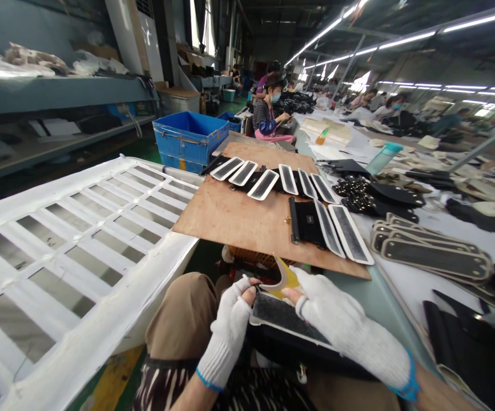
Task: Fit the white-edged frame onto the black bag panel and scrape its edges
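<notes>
Your left hand (233,315) pinches tight at the corner of a dark panel with a white edge (273,308); your right hand (335,311) grips a bendy yellow strip (289,278) that curls up above it; the panel lies over black cloth (290,345) on your lap, just off the near edge of the plywood board (238,220).

The strip could spring out of your fingers or tear, I think, if you pull it too hard; the panel could slip or bend, since your soft lap props it up and not the flat board; your bare fingertips could leave marks on its top if they slide.

Near the right end of the board's close edge lie two loose white-rimmed panels (350,234); your right arm could bump them if it swings up; beside them on the board is a black bag piece (309,220); more rimmed panels (262,184) sit in a row toward the board's far side.

Left of the board is a white slatted rack (83,225); past its far left corner is a blue bin (187,142); right of the board are piled dark panels with pale rims (433,254) and a heap of shiny metal bits (352,191).
</notes>
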The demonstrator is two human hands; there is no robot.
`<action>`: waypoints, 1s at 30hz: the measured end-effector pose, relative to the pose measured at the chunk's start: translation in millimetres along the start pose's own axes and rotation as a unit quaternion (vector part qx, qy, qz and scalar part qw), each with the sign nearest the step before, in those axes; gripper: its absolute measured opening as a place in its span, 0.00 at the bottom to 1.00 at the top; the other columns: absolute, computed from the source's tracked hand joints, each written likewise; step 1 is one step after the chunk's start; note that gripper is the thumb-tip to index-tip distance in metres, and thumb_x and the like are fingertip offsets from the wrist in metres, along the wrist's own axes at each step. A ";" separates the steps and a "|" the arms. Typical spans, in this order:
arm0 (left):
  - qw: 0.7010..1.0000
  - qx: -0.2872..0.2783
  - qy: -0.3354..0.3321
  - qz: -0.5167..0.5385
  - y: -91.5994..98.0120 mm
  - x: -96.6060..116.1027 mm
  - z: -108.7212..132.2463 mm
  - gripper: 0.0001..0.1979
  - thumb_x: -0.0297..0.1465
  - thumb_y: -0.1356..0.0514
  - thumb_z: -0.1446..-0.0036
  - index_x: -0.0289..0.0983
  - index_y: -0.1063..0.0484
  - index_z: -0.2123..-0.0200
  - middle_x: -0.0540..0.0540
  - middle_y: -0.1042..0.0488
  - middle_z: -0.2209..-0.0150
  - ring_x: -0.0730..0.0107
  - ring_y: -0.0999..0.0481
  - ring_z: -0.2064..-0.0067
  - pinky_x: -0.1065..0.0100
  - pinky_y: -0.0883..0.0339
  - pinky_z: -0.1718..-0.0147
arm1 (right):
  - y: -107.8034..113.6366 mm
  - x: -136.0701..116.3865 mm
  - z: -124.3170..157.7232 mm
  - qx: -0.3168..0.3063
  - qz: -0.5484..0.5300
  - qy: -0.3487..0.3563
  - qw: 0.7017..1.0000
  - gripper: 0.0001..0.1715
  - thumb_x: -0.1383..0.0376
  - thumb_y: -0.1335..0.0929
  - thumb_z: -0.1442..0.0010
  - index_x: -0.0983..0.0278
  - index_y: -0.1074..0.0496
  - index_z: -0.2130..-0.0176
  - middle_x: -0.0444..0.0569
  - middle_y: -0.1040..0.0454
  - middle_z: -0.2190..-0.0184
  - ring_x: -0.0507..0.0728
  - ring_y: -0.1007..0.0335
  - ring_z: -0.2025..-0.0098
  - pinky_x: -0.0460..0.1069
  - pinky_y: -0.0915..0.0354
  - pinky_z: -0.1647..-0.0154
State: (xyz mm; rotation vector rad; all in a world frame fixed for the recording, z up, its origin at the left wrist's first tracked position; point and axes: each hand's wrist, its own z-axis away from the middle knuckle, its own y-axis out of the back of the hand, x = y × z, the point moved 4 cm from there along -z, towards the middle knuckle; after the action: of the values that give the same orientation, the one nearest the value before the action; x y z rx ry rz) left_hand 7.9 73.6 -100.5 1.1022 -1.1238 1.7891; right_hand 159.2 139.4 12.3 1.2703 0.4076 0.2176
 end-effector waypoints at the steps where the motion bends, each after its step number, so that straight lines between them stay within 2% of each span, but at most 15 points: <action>1: 1.000 0.000 0.000 -0.001 0.3 -0.8 -0.4 0.20 0.41 0.38 0.47 0.33 0.21 0.57 0.39 0.21 0.58 0.51 0.25 0.53 0.58 0.33 0.51 | -0.1 0.6 -0.9 -0.001 -0.006 0.012 1.000 0.24 0.58 0.37 0.36 0.60 0.30 0.43 0.54 0.21 0.60 0.61 0.25 0.57 0.51 0.35 0.59; 5: 1.000 0.011 0.003 0.000 0.0 2.2 -0.1 0.20 0.40 0.40 0.47 0.32 0.22 0.57 0.37 0.21 0.58 0.51 0.25 0.54 0.57 0.34 0.51 | -1.1 2.9 -1.7 0.002 -0.005 0.004 1.000 0.23 0.58 0.37 0.36 0.59 0.29 0.44 0.52 0.21 0.63 0.60 0.25 0.61 0.50 0.35 0.62; 8: 1.000 0.016 0.009 0.008 -1.4 9.2 2.3 0.19 0.39 0.40 0.47 0.32 0.22 0.59 0.38 0.20 0.58 0.54 0.24 0.55 0.60 0.33 0.53 | -3.2 1.3 -0.7 0.010 0.005 -0.002 1.000 0.22 0.58 0.37 0.36 0.58 0.29 0.44 0.52 0.21 0.63 0.60 0.24 0.62 0.49 0.36 0.64; 14: 1.000 0.023 -0.001 0.020 -2.7 15.3 7.1 0.16 0.39 0.39 0.47 0.34 0.21 0.60 0.41 0.20 0.59 0.57 0.24 0.57 0.63 0.33 0.55 | -3.4 0.7 -0.7 0.012 0.036 -0.006 0.999 0.20 0.58 0.37 0.36 0.61 0.27 0.48 0.53 0.21 0.62 0.62 0.25 0.58 0.51 0.35 0.60; 18: 1.000 -0.009 0.002 0.006 -4.0 11.7 4.9 0.19 0.39 0.41 0.45 0.32 0.23 0.57 0.39 0.21 0.58 0.55 0.25 0.56 0.60 0.33 0.53 | -0.4 -3.8 -1.3 -0.034 0.020 -0.019 0.999 0.19 0.59 0.39 0.34 0.62 0.28 0.50 0.53 0.22 0.61 0.60 0.26 0.59 0.53 0.35 0.56; 22: 1.000 -0.016 -0.005 -0.008 -2.7 8.6 2.4 0.21 0.40 0.42 0.45 0.31 0.24 0.55 0.37 0.22 0.56 0.53 0.25 0.54 0.59 0.34 0.51 | 2.6 -10.3 0.8 -0.076 0.018 -0.065 0.995 0.19 0.59 0.40 0.33 0.62 0.29 0.48 0.53 0.22 0.62 0.58 0.25 0.64 0.52 0.36 0.62; 27: 1.000 -0.015 0.008 -0.016 -1.6 3.0 0.0 0.20 0.42 0.42 0.45 0.32 0.24 0.59 0.38 0.22 0.59 0.52 0.25 0.55 0.59 0.34 0.54 | -0.8 -13.0 5.8 -0.028 0.037 -0.052 0.998 0.19 0.60 0.38 0.34 0.60 0.30 0.46 0.52 0.22 0.58 0.62 0.25 0.55 0.52 0.36 0.61; 30: 0.999 -0.020 -0.009 -0.032 -2.5 5.8 -0.3 0.19 0.41 0.43 0.44 0.32 0.24 0.59 0.38 0.22 0.59 0.53 0.25 0.55 0.59 0.35 0.53 | -9.5 -7.7 8.8 0.008 0.064 -0.020 0.998 0.21 0.58 0.39 0.34 0.57 0.32 0.43 0.50 0.22 0.58 0.63 0.25 0.54 0.52 0.35 0.62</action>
State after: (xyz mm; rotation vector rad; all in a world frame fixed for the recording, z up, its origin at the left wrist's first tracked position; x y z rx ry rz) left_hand 8.0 75.5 -94.6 1.1205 -1.1172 1.7035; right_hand 155.3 126.0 6.6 1.3162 0.2948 0.2978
